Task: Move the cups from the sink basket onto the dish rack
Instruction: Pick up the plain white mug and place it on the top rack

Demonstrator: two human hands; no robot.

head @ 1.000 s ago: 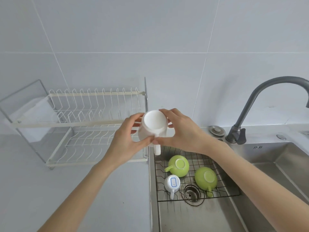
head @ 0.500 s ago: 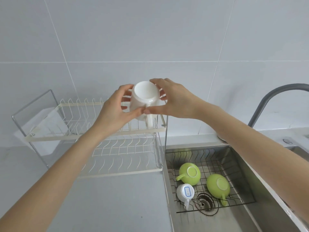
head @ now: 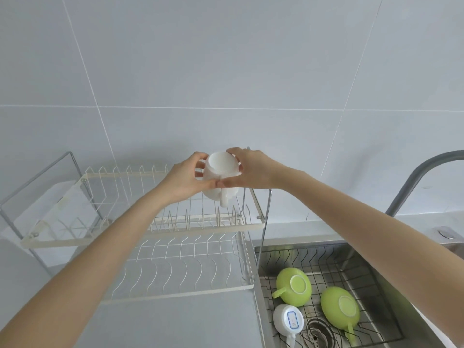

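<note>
1. The rack [head: 160, 232] stands on the counter, left of the sink [head: 391, 285]. It looks closer now than a second ago.
2. The basket [head: 334, 262] in the sink still holds three cups, all upside down: two green cups [head: 293, 290] and one small white cup [head: 286, 320].
3. Both hands have carried the mug [head: 221, 172] up from over the sink, so it is now above the rack's top shelf.
4. The left hand [head: 183, 182] and right hand [head: 253, 169] are both closed on the mug, one on each side.
5. I think it goes down next.
</note>
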